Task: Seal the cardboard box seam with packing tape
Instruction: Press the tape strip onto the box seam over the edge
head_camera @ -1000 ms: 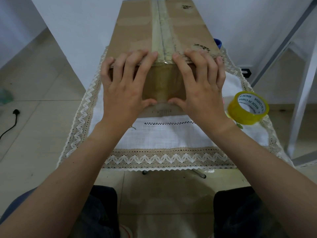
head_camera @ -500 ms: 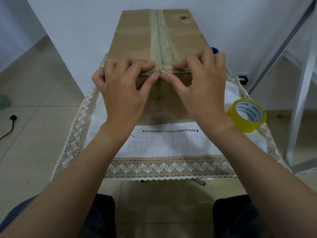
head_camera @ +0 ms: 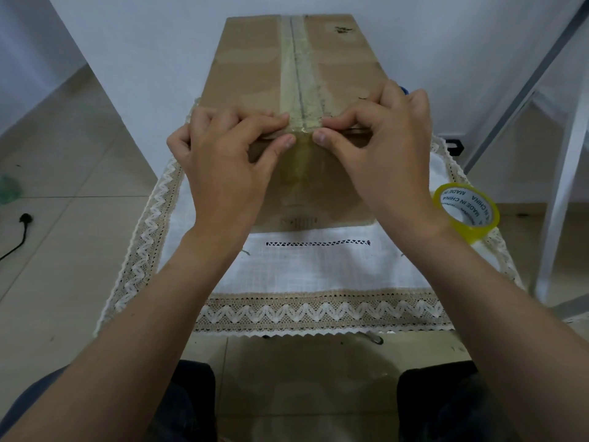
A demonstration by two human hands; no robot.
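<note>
Cardboard box (head_camera: 255, 74) lies lengthwise, far end toward the white wall (head_camera: 143, 43), on a lace-edged cloth (head_camera: 318, 272); left hand (head_camera: 223, 164) and right hand (head_camera: 382, 154) each pinch its near top edge.

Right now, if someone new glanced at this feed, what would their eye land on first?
The long brown cardboard box stands at the centre of the white lace-edged cloth, with a clear tape strip down its top seam and over the near edge. The left hand and right hand pinch that edge on either side of the strip. A yellow roll of packing tape lies on the cloth, right of the box.
</note>
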